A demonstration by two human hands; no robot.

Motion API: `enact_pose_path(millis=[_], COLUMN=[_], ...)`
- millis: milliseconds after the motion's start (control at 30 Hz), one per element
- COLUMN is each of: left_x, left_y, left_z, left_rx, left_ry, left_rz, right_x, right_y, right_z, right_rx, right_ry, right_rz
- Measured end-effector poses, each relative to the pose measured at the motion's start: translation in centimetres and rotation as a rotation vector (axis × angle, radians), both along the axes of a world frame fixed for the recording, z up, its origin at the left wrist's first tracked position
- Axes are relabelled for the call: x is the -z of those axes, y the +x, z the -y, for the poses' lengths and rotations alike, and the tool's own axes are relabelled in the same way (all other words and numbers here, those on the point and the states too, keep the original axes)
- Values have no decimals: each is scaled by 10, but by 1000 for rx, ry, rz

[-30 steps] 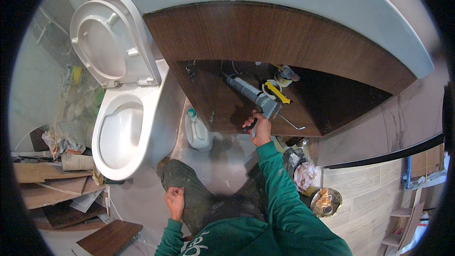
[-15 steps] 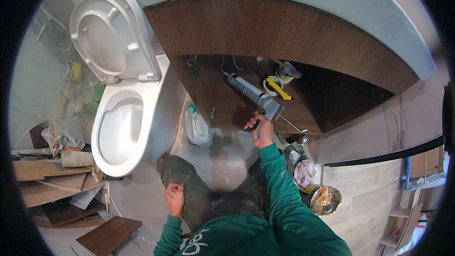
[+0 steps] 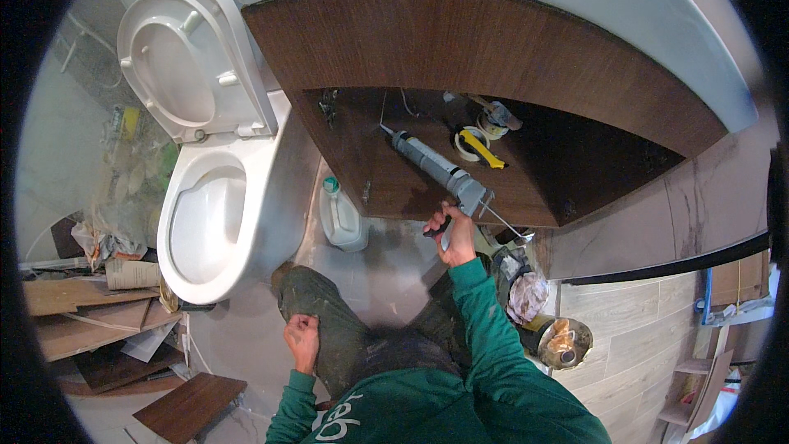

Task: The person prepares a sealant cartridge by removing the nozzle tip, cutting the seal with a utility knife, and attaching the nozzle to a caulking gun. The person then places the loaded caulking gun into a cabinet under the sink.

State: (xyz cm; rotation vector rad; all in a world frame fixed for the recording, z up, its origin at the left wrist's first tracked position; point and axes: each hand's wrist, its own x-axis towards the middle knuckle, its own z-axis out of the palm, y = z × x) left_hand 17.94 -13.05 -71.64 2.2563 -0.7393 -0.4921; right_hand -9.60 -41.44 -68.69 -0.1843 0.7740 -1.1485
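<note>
My right hand point(image 3: 454, 234) is closed round the handle of a caulking gun point(image 3: 431, 163), at the front edge of a dark brown cabinet point(image 3: 460, 45). The gun carries a grey tube, and its thin nozzle slants up and left into the open compartment. Its bent rod sticks out toward the lower right. By my left knee, my left hand point(image 3: 302, 341) is closed with curled fingers; whatever is in them, if anything, is hidden. Inside the compartment, a roll of tape point(image 3: 470, 144) lies right of the gun with a yellow-handled cutter knife point(image 3: 483, 150) across it.
Left of the cabinet stands a white toilet point(image 3: 209, 214) with its lid raised. A whitish bottle with a green cap point(image 3: 341, 218) is on the floor between them. Wooden boards point(image 3: 99, 312) are piled at the left. An open tin point(image 3: 567, 341) stands right of my right arm.
The caulking gun and my right hand have shifted slightly toward me relative to the cabinet. The view has tilted a little. My left hand stays by the knee.
</note>
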Motion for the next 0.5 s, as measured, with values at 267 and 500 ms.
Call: enact_pose_path(millis=[267,500], left_x=[5,0], left_y=[3,0], left_z=[-1,-2], left_rx=[20,5], left_ry=[21,-38], left_rz=[8,-47], right_x=[-6,-6], right_y=[-2,-6], right_z=[-14,-29], right_rx=[-15,-14], right_ry=[18,45], right_rz=[-37,-7])
